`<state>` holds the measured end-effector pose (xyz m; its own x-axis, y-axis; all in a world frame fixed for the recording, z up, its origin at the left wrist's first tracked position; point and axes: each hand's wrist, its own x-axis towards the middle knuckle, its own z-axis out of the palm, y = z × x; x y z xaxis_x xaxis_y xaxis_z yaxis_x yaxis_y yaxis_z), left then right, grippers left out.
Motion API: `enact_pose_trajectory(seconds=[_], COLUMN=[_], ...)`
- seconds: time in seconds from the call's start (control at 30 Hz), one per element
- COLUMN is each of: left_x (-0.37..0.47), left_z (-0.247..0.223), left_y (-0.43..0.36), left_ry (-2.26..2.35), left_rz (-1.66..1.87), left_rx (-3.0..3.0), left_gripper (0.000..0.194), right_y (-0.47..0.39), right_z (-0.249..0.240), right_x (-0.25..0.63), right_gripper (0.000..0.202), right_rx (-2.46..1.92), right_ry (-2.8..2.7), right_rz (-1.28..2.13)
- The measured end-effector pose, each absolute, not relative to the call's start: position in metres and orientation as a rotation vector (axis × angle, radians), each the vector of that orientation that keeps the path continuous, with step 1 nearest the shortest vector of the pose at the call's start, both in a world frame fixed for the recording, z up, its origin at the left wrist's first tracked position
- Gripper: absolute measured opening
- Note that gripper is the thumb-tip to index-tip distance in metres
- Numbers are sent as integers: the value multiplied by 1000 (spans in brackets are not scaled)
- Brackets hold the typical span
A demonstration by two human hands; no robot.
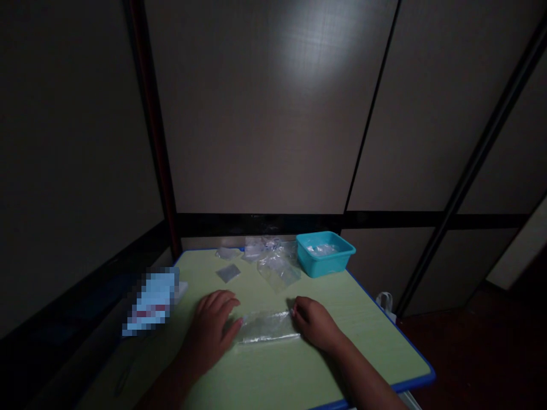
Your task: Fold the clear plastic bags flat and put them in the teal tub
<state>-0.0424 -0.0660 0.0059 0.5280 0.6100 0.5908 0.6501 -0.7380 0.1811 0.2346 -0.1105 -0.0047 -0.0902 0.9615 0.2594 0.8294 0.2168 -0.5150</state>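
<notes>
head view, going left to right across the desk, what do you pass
blurred packet → left hand → clear plastic bag flat between the hands → right hand. Farther back: small grey square → loose clear bags → teal tub.

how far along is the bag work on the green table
Done, it seems: some clear plastic already lies in the teal tub. In hand: the left hand and right hand press flat on the ends of one clear bag. Left: a loose pile of clear bags behind it.
</notes>
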Motion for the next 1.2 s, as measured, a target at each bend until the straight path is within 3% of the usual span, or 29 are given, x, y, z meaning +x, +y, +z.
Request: enact_pose_trajectory(seconds=[0.1, 0.23, 0.7, 0.87, 1.2], left_x=[-34, -29, -29, -30, -35], left_z=[10, 5, -7, -6, -13], left_y=[-75, -72, -72, -71, -62], left_ry=[-1013, -1302, -1468, -1448, -1692], left_rz=[-886, -884, -790, -795, -1308], left_rx=[-2829, -2809, -2864, -2929, -3166], left_gripper=[20, 10, 28, 23, 15], right_y=[-113, -114, -114, -113, -113], right_z=[-4, -3, -6, -10, -10], right_x=[233, 233, 234, 235, 235], right_gripper=[10, 12, 16, 15, 13], right_rx=[-1682, -1697, -1825, -1831, -1849], right_ry=[-1980, -2005, -2006, -2010, -2008], right_rz=[253, 235, 122, 79, -10])
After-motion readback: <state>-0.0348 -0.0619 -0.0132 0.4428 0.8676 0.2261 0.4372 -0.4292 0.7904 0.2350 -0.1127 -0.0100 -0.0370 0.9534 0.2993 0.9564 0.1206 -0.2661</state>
